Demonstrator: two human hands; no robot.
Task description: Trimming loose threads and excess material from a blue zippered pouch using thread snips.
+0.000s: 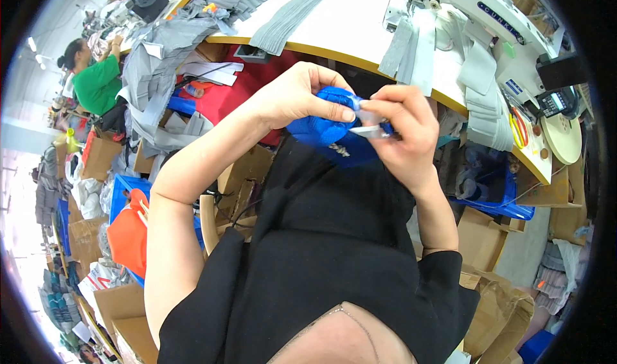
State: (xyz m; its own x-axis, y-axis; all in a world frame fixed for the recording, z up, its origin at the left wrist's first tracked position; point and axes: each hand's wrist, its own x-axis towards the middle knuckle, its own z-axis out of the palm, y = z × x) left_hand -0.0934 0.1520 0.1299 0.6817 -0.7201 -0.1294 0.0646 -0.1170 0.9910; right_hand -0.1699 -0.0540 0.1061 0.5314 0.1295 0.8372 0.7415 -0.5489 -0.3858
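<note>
In front of my chest I hold a bunched, shiny blue fabric piece (315, 132) in both hands. My left hand (302, 97) is closed on its upper part, thumb pressed on top and fingers behind. On its other side my right hand (405, 123) pinches the edge of the fabric, fingers bent inward. A thin whitish piece (367, 132) sticks out between the right fingers against the blue fabric; its kind is unclear. Lower on the cloth a small pale patch (339, 150) shows, blurred. Part of the fabric is hidden behind my fingers.
Ahead stands a white table (347, 20) with grey fabric strips (299, 13) and a sewing machine (495, 20). Scissors (518, 127) lie at its right end. Blue bins (508, 208), cardboard boxes (482, 235) and an orange item (128, 235) flank me. A person in green (96, 84) works far left.
</note>
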